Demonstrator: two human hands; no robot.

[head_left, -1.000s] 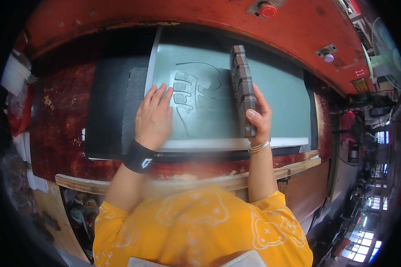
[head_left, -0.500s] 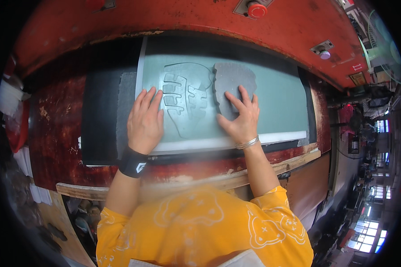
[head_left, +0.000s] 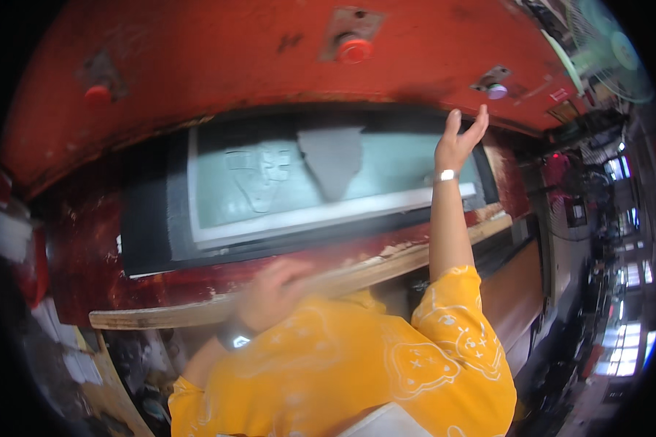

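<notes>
A pale green sheet [head_left: 401, 164] lies on the press bed, with cut outlines of a shaped piece [head_left: 259, 178] pressed into its left half. On the sheet, right of those outlines, rests a grey block [head_left: 333, 160] that narrows to a rounded point toward me. My right hand [head_left: 461, 142] is raised at the far right, fingers apart and holding nothing, just below a pale purple push button [head_left: 496, 91]. Smeared by motion, my left hand [head_left: 275, 291] is close to my body, above the wooden front rail; its fingers cannot be made out.
A red machine beam [head_left: 233, 58] spans the far side, carrying a red push button [head_left: 354, 50] and another red button [head_left: 98, 95]. Black matting [head_left: 146, 211] lies under the sheet. A wooden rail [head_left: 160, 315] runs along the front edge. A green fan [head_left: 623, 51] stands far right.
Both hands have left the sheet. My right hand has let go of the grey block and moved up and right toward the button; my left hand has drawn back toward my body.
</notes>
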